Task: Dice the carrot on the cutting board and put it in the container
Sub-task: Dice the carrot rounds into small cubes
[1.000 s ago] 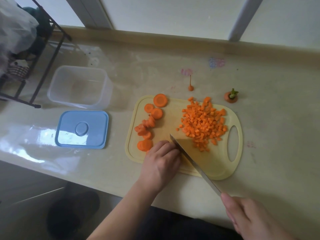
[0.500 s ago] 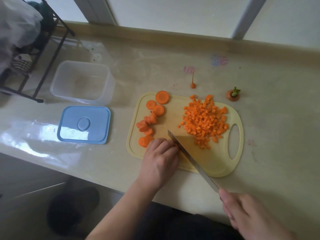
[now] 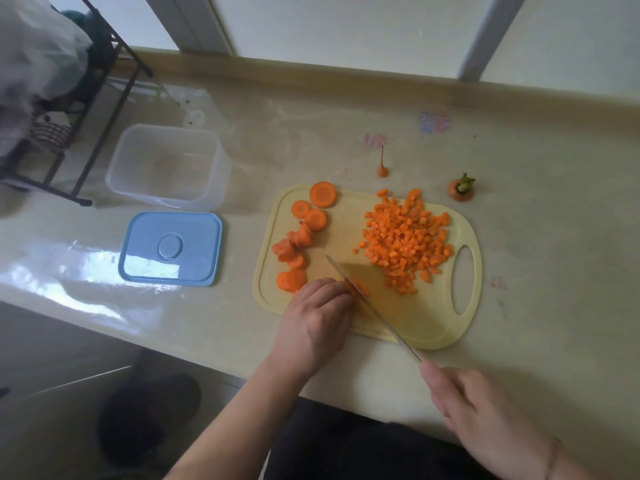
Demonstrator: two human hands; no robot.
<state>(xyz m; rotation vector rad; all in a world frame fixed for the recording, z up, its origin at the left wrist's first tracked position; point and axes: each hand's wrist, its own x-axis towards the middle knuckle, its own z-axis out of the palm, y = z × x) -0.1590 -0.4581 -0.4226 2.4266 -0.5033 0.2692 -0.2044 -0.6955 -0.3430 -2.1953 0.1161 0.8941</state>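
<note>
A yellow cutting board [image 3: 429,320] lies on the counter. A heap of diced carrot [image 3: 405,237] fills its right half, and several round carrot slices [image 3: 304,230] lie along its left side. My left hand [image 3: 317,317] curls over a carrot piece [image 3: 358,289] at the board's near left. My right hand [image 3: 485,417] grips the handle of a knife [image 3: 367,299], whose blade slants across the board beside my left fingers. The clear plastic container [image 3: 166,168] stands empty at the left.
A blue lid [image 3: 171,249] lies in front of the container. The carrot tip [image 3: 382,168] and the carrot top with green stub [image 3: 461,190] sit on the counter behind the board. A black wire rack [image 3: 86,109] stands at far left.
The blade has shifted slightly along the carrot piece under my left hand, and orange cut pieces now show beside it. Both hands stay in nearly the same place.
</note>
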